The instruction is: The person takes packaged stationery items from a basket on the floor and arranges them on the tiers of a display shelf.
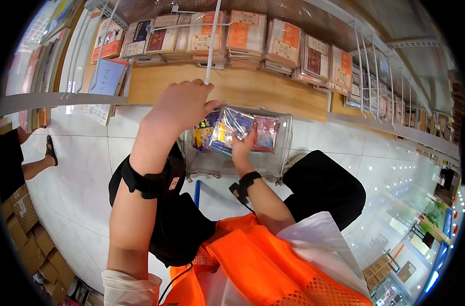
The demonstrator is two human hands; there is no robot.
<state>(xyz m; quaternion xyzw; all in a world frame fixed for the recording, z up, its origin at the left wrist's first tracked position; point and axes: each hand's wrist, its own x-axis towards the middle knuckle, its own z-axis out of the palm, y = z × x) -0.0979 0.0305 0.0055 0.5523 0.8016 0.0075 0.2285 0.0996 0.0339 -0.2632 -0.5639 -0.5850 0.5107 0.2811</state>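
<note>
My left hand (182,105) is over the front edge of the wooden shelf, back of the hand up, its fingers mostly hidden. The lower end of a white metal rod (214,42) meets its knuckles; whether the hand grips it is unclear. Below, my right hand (243,149) holds a clear-wrapped blue packet (234,124) by its lower right edge, thumb on top. That packet is tilted over a grey wire-mesh basket (284,153). In the basket lie a red packet (268,132) on the right and a dark packet with yellow parts (205,132) on the left.
Stacks of wrapped orange-and-white booklets (284,42) line the wooden shelf (263,90). White wire dividers (360,72) stick out at the right. Books (106,78) stand at left. A person's leg (39,168) and cardboard boxes (33,244) are farther left.
</note>
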